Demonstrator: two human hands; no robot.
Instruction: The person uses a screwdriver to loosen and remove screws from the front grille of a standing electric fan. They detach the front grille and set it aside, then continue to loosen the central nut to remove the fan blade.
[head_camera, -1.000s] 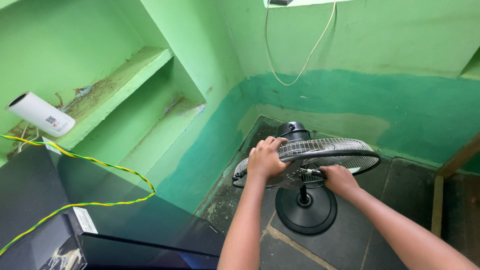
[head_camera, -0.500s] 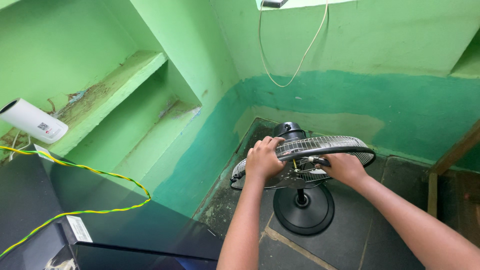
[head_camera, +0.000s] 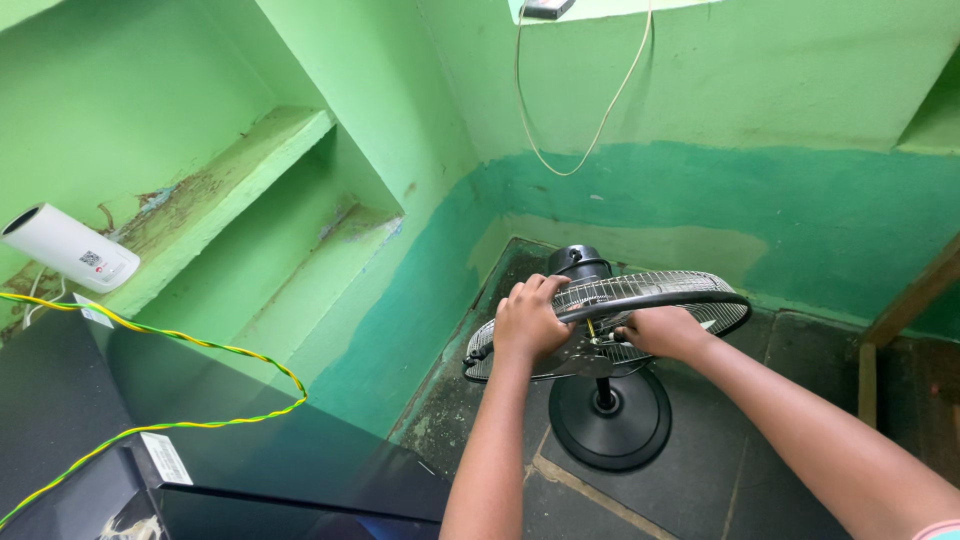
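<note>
A black fan (head_camera: 610, 330) stands on the dark stone floor (head_camera: 760, 440), close to the corner where the two green walls meet. Its head is tipped flat, so the round wire cage (head_camera: 660, 292) faces up. The cage has thin silver wires and a thick black ring around its edge. Under it a short pole goes down to a round black base (head_camera: 610, 420).

The left hand (head_camera: 527, 320) lies on top of the cage, fingers curled over the wires and the ring. The right hand (head_camera: 660, 332) is closed around the ring at the near side.

The walls are light green up high and darker green down low. A pale cord (head_camera: 600, 115) hangs on the back wall. On the left, a white tube (head_camera: 68, 248) lies on a worn shelf (head_camera: 230, 165). A yellow and green wire (head_camera: 190, 385) runs over a shiny black box (head_camera: 200, 450).
</note>
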